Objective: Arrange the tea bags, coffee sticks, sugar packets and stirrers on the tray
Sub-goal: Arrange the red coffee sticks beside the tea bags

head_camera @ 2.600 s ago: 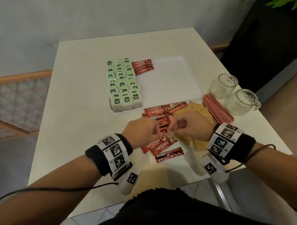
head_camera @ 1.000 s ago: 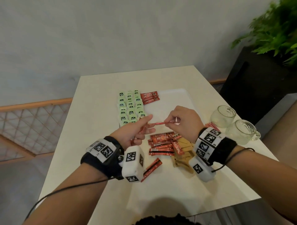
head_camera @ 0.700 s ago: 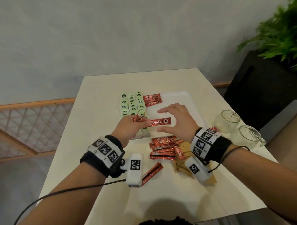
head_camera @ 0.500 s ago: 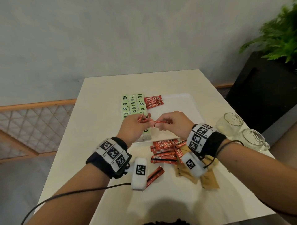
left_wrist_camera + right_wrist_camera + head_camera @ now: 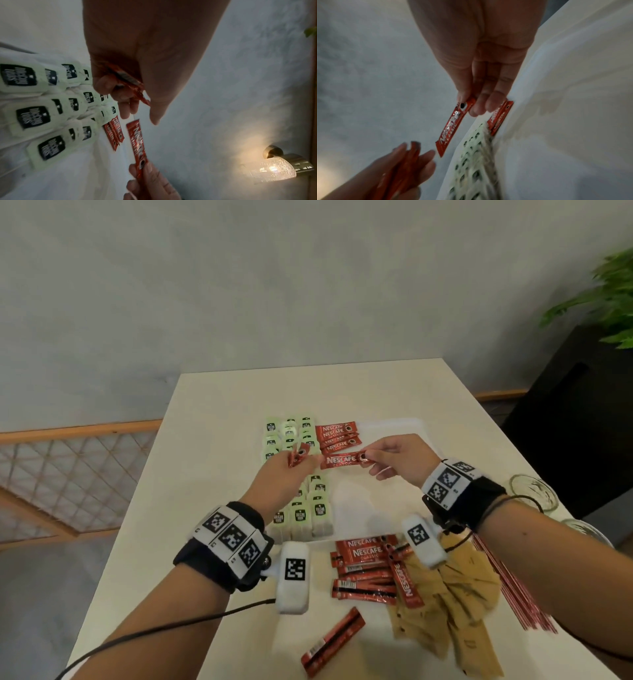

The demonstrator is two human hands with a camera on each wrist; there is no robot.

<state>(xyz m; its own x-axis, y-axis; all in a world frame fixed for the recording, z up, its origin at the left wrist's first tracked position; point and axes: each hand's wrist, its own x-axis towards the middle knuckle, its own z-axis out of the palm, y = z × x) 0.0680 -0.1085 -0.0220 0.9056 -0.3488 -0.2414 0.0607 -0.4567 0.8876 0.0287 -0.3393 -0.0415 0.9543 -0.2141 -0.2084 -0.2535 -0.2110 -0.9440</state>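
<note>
Right hand (image 5: 397, 457) pinches one light, floppy coffee stick (image 5: 343, 460) by its end above the tray's (image 5: 394, 428) far-left corner; left hand (image 5: 286, 474) grips spare sticks (image 5: 297, 456).

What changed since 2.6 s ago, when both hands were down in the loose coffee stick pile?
Both hands have risen from the pile to above the tray. The right hand now pinches one Nescafe stick by its end, apart from the left hand, which grips a few other sticks. Unchanged: the tea bags and coffee sticks on the tray, plus the loose sugar packets and stirrers.
</note>
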